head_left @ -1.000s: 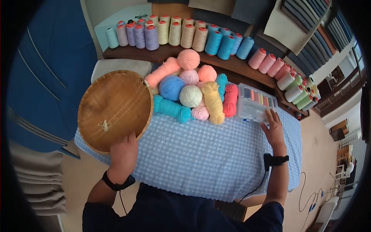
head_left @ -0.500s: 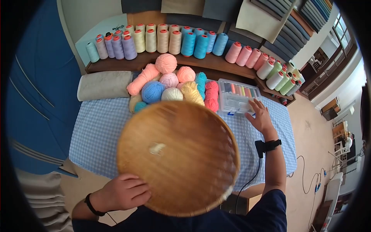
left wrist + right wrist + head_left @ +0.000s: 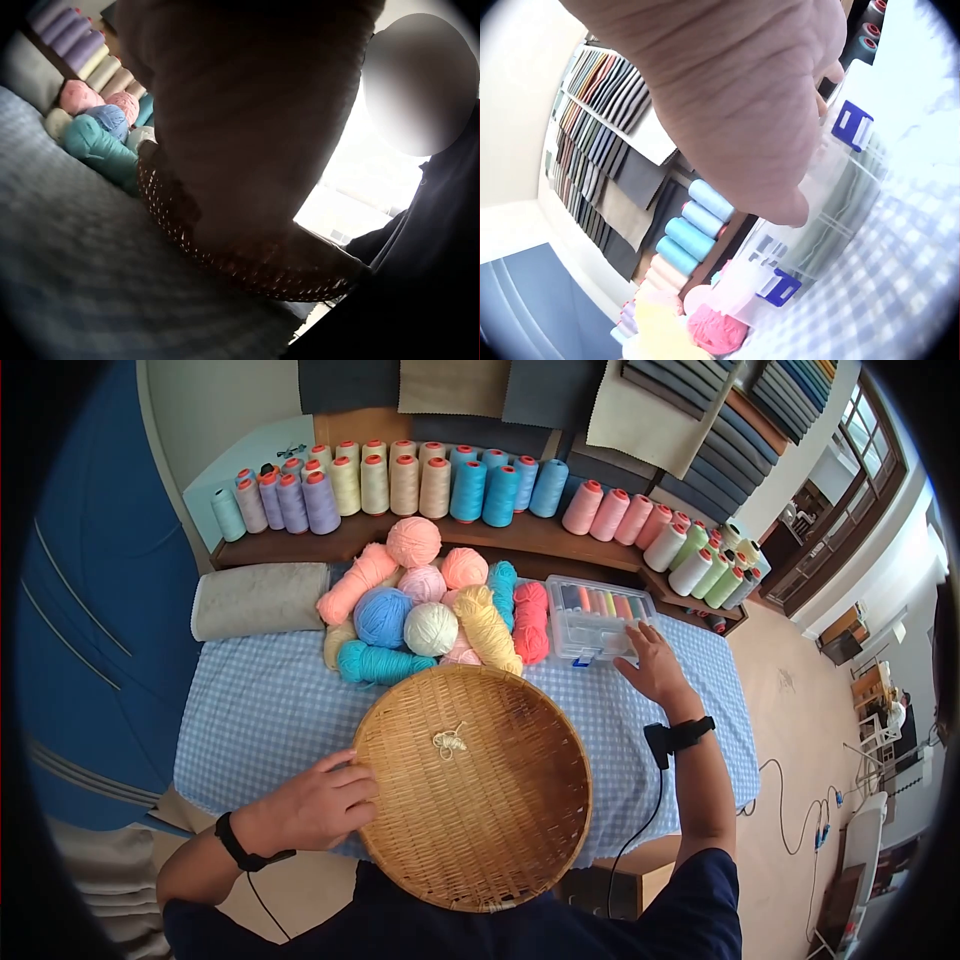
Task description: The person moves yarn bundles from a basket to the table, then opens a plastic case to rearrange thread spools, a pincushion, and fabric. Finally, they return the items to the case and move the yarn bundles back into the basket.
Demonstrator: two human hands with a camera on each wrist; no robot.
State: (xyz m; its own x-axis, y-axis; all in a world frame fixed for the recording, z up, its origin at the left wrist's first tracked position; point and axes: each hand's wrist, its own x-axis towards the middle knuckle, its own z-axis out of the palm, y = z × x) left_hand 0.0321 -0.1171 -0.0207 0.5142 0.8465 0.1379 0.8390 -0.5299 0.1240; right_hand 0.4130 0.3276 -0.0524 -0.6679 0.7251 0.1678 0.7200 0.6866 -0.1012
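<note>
A round woven bamboo basket (image 3: 480, 840) sits at the front edge of the table, close to the person's body. My left hand (image 3: 322, 802) grips its left rim, fingers curled over the edge; the wrist view shows the basket wall (image 3: 247, 270) below that hand. Inside lies a small tangle of cream yarn (image 3: 449, 741). On the right, my right hand (image 3: 655, 665) rests with relaxed, spread fingers on the front right corner of a clear plastic box (image 3: 590, 635). Rolls of coloured thread show through its lid, and blue latches (image 3: 780, 287) are on its front.
Behind the basket, several yarn balls and skeins (image 3: 430, 628) are piled on the blue checked cloth (image 3: 260, 710). A folded grey fabric (image 3: 255, 602) lies at the left. Thread cones (image 3: 468, 490) line the curved wooden shelf (image 3: 530, 545). Fabric samples (image 3: 650, 420) hang behind.
My left hand has carried the basket from the table's left side to the front middle, before my body, where it now lies flatter. My right hand stays at the plastic box.
</note>
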